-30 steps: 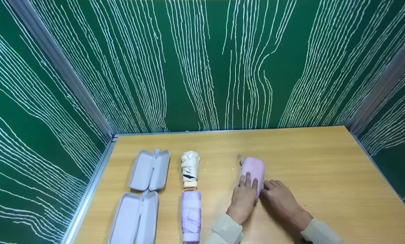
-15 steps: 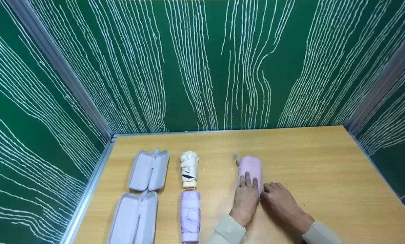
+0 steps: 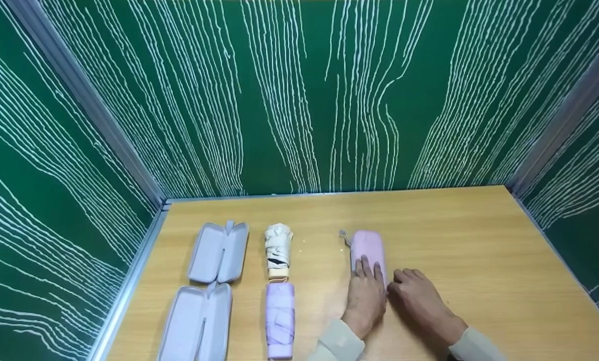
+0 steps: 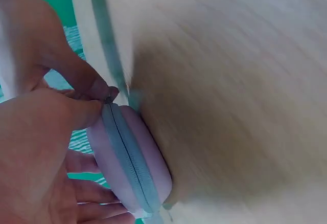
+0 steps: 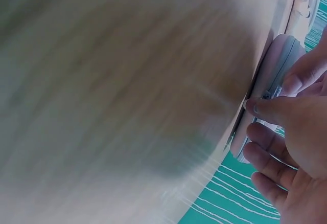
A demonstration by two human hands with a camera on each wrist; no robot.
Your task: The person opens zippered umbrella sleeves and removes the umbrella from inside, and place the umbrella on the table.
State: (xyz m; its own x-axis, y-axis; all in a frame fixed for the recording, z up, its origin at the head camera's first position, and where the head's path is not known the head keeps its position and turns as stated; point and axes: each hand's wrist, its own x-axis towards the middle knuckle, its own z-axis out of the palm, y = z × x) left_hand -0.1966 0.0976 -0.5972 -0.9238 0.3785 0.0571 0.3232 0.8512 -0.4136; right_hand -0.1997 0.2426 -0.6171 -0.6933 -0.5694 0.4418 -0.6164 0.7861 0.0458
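Observation:
A pink zip case (image 3: pixel 368 245) lies on the table with its long side pointing away from me; a short grey strap (image 3: pixel 345 238) sticks out at its far left corner. My left hand (image 3: pixel 367 298) holds its near half, fingers spread over the top and thumb at the zipper. In the left wrist view a grey-blue zipper (image 4: pixel 130 155) runs along the case's side, closed where it shows. At the near right end, my right hand (image 3: pixel 422 301) pinches the small zipper pull (image 5: pixel 266 95) between thumb and forefinger, its other fingers loosely bent.
Left of the hands lie a cream folded umbrella (image 3: pixel 278 245) and a lilac folded umbrella (image 3: pixel 280 313), end to end. Further left, two grey cases, a far one (image 3: pixel 206 253) and a near one (image 3: pixel 186 321), lie spread open. Green walls (image 3: pixel 319 100) with white lines enclose the table.
The pink case has turned slightly, its far end and strap shifting left. Both hands keep their places at its near end.

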